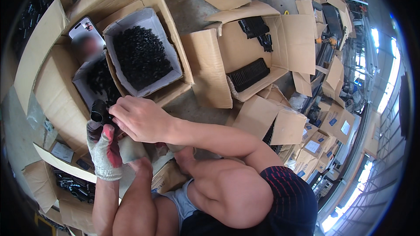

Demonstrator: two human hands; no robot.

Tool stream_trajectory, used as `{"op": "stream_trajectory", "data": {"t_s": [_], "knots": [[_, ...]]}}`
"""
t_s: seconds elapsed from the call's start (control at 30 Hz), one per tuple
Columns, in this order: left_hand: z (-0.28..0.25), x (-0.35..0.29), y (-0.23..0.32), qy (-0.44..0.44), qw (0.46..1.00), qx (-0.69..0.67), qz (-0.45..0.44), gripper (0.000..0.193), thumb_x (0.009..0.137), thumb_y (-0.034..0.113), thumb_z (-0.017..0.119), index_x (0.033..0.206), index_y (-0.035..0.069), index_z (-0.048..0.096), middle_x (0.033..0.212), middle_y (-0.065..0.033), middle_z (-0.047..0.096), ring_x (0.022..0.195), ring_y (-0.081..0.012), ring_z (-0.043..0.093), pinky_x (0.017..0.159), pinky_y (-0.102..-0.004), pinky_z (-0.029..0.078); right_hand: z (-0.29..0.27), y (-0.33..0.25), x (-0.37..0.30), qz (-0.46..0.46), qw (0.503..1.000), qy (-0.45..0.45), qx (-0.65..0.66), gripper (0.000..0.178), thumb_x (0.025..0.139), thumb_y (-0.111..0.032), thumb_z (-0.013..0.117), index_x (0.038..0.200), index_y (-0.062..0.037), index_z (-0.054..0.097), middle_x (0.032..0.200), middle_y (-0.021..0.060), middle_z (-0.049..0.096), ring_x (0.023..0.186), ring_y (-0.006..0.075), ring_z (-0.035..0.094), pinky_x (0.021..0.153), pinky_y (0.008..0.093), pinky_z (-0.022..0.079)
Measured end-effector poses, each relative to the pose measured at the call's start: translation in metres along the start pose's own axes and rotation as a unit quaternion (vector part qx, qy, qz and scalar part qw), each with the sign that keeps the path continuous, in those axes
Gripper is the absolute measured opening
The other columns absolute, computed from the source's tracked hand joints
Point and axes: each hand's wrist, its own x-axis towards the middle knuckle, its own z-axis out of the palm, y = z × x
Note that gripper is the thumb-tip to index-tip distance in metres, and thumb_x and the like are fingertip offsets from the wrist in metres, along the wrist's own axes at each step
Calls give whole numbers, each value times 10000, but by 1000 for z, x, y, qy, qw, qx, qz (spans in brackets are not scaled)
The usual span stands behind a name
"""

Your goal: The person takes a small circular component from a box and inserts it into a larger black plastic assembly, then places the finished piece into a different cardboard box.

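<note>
My left hand [105, 150], in a white knit glove with red patches, is closed around a black tube-like part [99, 110] with a round open end. Bare, my right hand [141, 119] reaches across from the right, its fingers pinched together against the side of that part. Whatever lies between those fingertips is hidden. Just beyond my hands, a lined tray [174, 78] holds many small black ring-like pieces [142, 57]. Beside it, a second lined tray [80, 84] contains more small black pieces [103, 81], partly covered by my hands.
A large cardboard box [52, 85] surrounds both trays, with a lit phone [85, 28] propped in its far part. To the right, an open carton [223, 54] holds stacked black parts [249, 74]. More cartons [337, 122] stand farther right. My bent knees are close below.
</note>
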Motion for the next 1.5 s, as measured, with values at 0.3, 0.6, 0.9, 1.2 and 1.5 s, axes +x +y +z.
{"op": "stream_trajectory", "data": {"t_s": [0.3, 0.6, 0.9, 1.2, 1.5], "knots": [[2, -1, 0, -26, 999, 43, 14, 425, 955, 204, 753, 1347, 152, 596, 1226, -9, 683, 1059, -171, 664, 786, -342, 558, -3, 3, -1, -29, 999, 27, -17, 206, 938, -241, 693, 933, -61, 593, 825, 93, 586, 752, 279, 627, 653, 393, 512], [-1, -1, -2, -36, 999, 26, 21, 377, 945, 153, 760, 1292, 138, 611, 1227, -34, 685, 1064, -180, 668, 801, -360, 577, -1, 2, -1, -19, 999, 43, 9, 231, 949, -248, 688, 884, -45, 597, 757, 89, 583, 717, 296, 625, 638, 397, 505], [-30, -4, 23, -25, 991, 60, 115, 315, 955, 135, 741, 1246, 87, 634, 1349, -110, 649, 1250, -264, 622, 1090, -415, 471, -88, 24, -9, 9, 988, 137, -73, 245, 934, -218, 721, 731, -91, 666, 715, 108, 672, 705, 293, 697, 643, 436, 556], [-230, -93, 124, 391, 846, 205, 297, 451, 933, 235, 785, 1301, 4, 659, 1300, -124, 691, 1131, -220, 664, 1008, -365, 514, -331, 259, -149, 418, 779, 229, -407, 215, 953, -216, 670, 1043, -29, 725, 1023, 160, 753, 968, 345, 712, 861, 470, 546], [-286, -86, 57, 614, 728, 260, 160, 363, 901, 244, 823, 1171, 15, 741, 1151, -126, 745, 965, -212, 694, 836, -350, 587, -317, 270, -143, 435, 717, 172, -517, 288, 923, -208, 701, 1173, -65, 691, 1146, 179, 697, 1121, 382, 657, 941, 493, 528]]}}
